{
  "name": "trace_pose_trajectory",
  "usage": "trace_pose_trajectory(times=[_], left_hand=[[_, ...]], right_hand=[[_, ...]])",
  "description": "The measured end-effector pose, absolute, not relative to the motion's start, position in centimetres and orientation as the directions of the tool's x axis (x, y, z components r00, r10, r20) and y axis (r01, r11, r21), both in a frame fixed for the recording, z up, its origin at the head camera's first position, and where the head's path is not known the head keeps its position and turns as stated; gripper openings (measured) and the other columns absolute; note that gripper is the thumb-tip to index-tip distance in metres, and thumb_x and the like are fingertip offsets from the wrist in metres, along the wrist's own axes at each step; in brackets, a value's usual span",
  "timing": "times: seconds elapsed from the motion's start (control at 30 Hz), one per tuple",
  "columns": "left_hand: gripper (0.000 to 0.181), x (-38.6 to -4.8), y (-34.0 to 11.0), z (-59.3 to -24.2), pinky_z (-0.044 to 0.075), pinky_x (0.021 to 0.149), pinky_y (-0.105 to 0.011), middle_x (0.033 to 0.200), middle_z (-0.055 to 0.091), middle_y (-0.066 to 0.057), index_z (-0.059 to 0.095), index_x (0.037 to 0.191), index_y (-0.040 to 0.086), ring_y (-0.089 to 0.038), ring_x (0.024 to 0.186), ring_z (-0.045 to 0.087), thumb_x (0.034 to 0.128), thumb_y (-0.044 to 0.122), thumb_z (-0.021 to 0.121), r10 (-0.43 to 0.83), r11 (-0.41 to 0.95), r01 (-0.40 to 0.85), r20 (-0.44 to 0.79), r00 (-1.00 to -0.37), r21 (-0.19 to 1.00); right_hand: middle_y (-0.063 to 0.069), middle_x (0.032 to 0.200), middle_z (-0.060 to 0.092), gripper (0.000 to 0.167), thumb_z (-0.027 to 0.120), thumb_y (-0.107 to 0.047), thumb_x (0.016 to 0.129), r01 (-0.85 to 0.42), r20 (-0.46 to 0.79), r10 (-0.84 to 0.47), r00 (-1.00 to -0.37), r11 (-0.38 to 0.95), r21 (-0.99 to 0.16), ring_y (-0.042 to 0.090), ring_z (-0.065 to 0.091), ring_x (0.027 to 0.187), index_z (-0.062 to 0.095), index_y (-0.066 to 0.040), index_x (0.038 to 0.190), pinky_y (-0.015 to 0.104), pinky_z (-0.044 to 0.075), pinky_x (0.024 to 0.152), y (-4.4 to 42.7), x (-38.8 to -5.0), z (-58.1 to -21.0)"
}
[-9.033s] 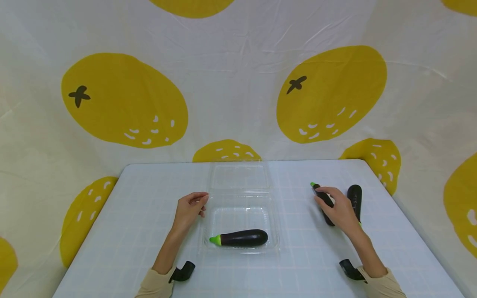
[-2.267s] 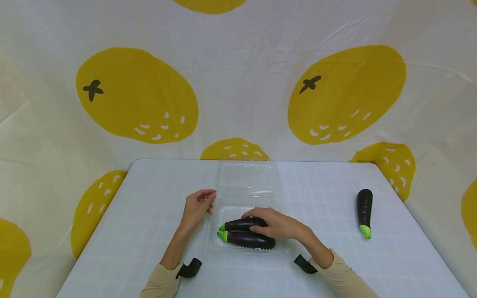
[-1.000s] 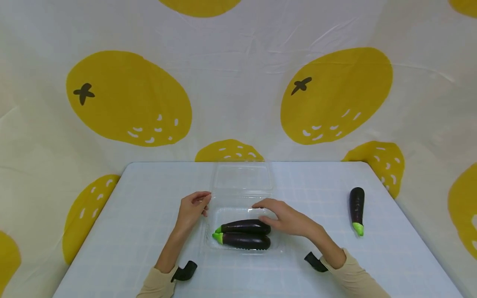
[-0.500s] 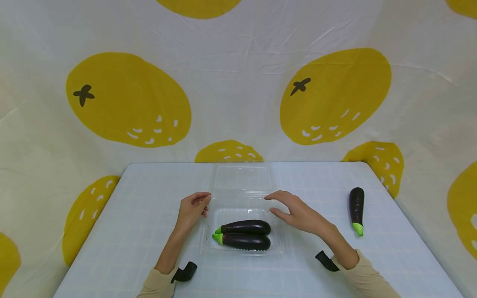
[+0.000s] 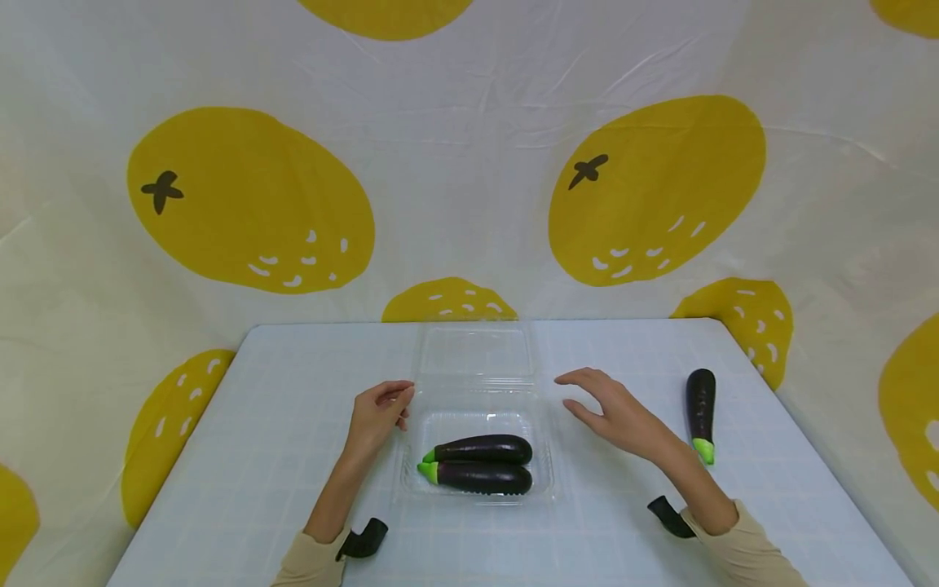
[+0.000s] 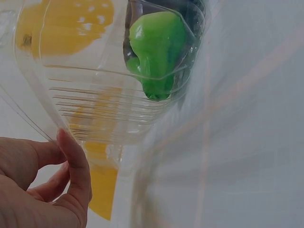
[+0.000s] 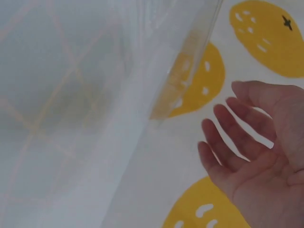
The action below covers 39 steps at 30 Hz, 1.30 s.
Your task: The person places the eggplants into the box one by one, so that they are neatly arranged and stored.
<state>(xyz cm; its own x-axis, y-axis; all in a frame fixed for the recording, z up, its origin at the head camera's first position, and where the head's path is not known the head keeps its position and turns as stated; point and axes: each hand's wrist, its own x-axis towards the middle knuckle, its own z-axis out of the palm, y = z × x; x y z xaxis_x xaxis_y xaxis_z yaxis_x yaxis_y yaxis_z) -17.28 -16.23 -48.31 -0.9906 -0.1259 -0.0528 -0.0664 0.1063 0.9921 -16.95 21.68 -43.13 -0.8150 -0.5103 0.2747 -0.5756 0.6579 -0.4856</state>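
A clear plastic clamshell container lies unfolded on the table, its lid tipped back on the far side. Two dark eggplants with green stem ends sit side by side in its base: a far one and a near one. My left hand pinches the container's left rim between thumb and finger, as the left wrist view confirms. To the right of the container my right hand hovers with relaxed, parted fingers, holding nothing. A third eggplant rests farther right, its green end towards me.
The table wears a pale checked cloth. Behind it hangs a white curtain printed with large yellow fruit. A black camera mount sits at the left wrist and another mount at the right.
Since the earliest frame a second eggplant has gone from the right side into the container. My right hand has let go of it and moved right, away from the container. The left hand stays put.
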Motion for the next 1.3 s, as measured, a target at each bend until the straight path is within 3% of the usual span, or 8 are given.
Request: trace_pose_trajectory(times=[0.3, 0.63, 0.8, 0.97, 1.1, 1.3], left_hand=[[0.029, -17.5, -16.4, -48.7, 0.052, 0.051, -0.022, 0.095, 0.068, -0.025, 0.068, 0.119, -0.010, -0.017, 0.066, 0.058, 0.0985, 0.011, 0.071, -0.128, 0.112, -0.090, -0.075, -0.989, 0.990], [0.030, -17.5, -16.4, -48.6, 0.052, 0.052, -0.022, 0.094, 0.068, -0.024, 0.068, 0.120, -0.009, -0.015, 0.062, 0.057, 0.0986, 0.012, 0.071, -0.124, 0.103, -0.097, -0.084, -0.989, 0.990], [0.029, -17.4, -16.3, -48.5, 0.052, 0.052, -0.021, 0.093, 0.068, -0.022, 0.069, 0.118, -0.007, -0.016, 0.064, 0.058, 0.0981, 0.013, 0.072, -0.126, 0.097, -0.086, -0.074, -0.989, 0.992], [0.026, -17.3, -16.2, -48.4, 0.052, 0.052, -0.021, 0.091, 0.068, -0.023, 0.070, 0.116, -0.008, -0.017, 0.065, 0.059, 0.0980, 0.011, 0.072, -0.133, 0.111, -0.075, -0.059, -0.989, 0.991], [0.025, -17.3, -16.2, -48.3, 0.052, 0.052, -0.021, 0.092, 0.067, -0.027, 0.070, 0.116, -0.007, -0.015, 0.063, 0.057, 0.0984, 0.011, 0.071, -0.134, 0.113, -0.082, -0.066, -0.989, 0.990], [0.024, -17.2, -16.2, -48.4, 0.052, 0.053, -0.021, 0.095, 0.067, -0.028, 0.071, 0.116, -0.004, -0.015, 0.062, 0.057, 0.0987, 0.012, 0.071, -0.140, 0.126, -0.101, -0.083, -0.987, 0.987]], right_hand=[[0.010, 0.124, 0.068, 0.031, 0.072, -0.009, 0.097, -0.526, 0.299, -0.432, -0.851, 0.712, -0.466, 0.031, 0.062, 0.117, 0.067, -0.006, 0.127, 0.054, 0.052, 0.098, 24.4, -16.9, -43.3], [0.009, 0.118, 0.070, 0.029, 0.074, -0.002, 0.093, -0.539, 0.404, -0.384, -0.830, 0.738, -0.406, 0.030, 0.064, 0.111, 0.068, -0.004, 0.122, 0.051, 0.053, 0.092, 26.7, -17.0, -43.5], [0.009, 0.114, 0.071, 0.030, 0.076, 0.000, 0.090, -0.542, 0.457, -0.363, -0.812, 0.760, -0.359, 0.029, 0.065, 0.107, 0.070, -0.002, 0.119, 0.029, 0.053, 0.093, 28.1, -17.1, -43.9], [0.012, 0.111, 0.072, 0.029, 0.077, 0.003, 0.087, -0.548, 0.495, -0.345, -0.798, 0.758, -0.355, 0.031, 0.066, 0.103, 0.071, -0.001, 0.116, 0.004, 0.036, 0.095, 29.2, -16.9, -44.1], [0.012, 0.110, 0.072, 0.028, 0.077, 0.004, 0.087, -0.536, 0.502, -0.322, -0.803, 0.758, -0.371, 0.032, 0.065, 0.103, 0.071, -0.001, 0.114, 0.000, 0.030, 0.096, 30.1, -16.7, -44.2], [0.016, 0.110, 0.070, 0.027, 0.076, 0.004, 0.088, -0.481, 0.477, -0.274, -0.835, 0.786, -0.389, 0.036, 0.063, 0.104, 0.071, 0.001, 0.114, 0.003, 0.032, 0.093, 31.7, -16.4, -44.4]])
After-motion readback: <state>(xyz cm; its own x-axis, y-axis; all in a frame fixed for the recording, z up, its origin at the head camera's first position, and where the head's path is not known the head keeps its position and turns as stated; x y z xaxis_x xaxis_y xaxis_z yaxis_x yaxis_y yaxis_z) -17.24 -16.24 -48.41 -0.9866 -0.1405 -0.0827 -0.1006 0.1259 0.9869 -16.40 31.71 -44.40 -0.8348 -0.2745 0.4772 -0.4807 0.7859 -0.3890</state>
